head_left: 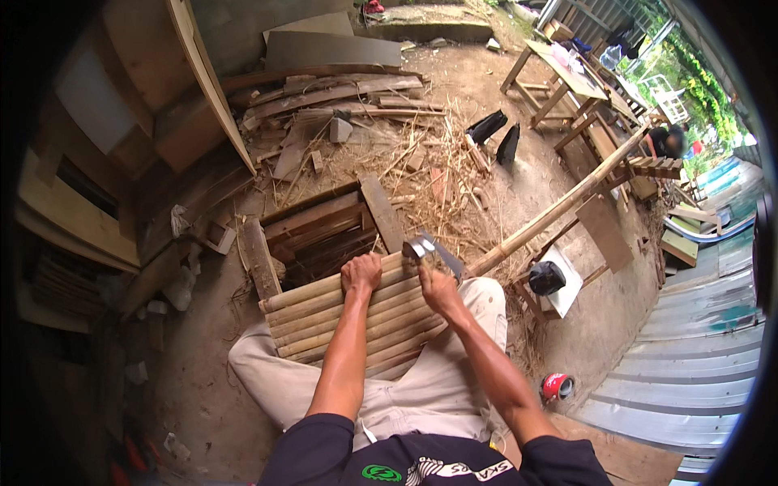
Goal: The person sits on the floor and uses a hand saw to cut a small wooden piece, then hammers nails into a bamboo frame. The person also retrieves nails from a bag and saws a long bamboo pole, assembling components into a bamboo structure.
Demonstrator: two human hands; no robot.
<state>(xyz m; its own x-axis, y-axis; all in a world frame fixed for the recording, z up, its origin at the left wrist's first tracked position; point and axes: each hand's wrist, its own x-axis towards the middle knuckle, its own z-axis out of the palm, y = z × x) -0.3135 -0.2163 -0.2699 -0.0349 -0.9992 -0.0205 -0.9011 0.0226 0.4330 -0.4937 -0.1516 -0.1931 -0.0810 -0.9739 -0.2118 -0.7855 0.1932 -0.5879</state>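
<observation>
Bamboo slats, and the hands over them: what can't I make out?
Head view: anything beneath the left hand, hidden by the hand itself.
Head view: the metal tool's grip, covered by the right hand.
Head view: part of the bamboo slats, behind the left forearm.
Head view: the distant person's doings, blurred and too small.

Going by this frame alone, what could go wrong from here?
The left hand is on the bamboo slats, close to the hammer-like tool in the right hand; a stray swing might catch its fingers.
The right knee is close beside that tool too, so a glancing blow could land there.
Loose scraps litter the ground beyond the slats and might trip someone stepping there.
</observation>
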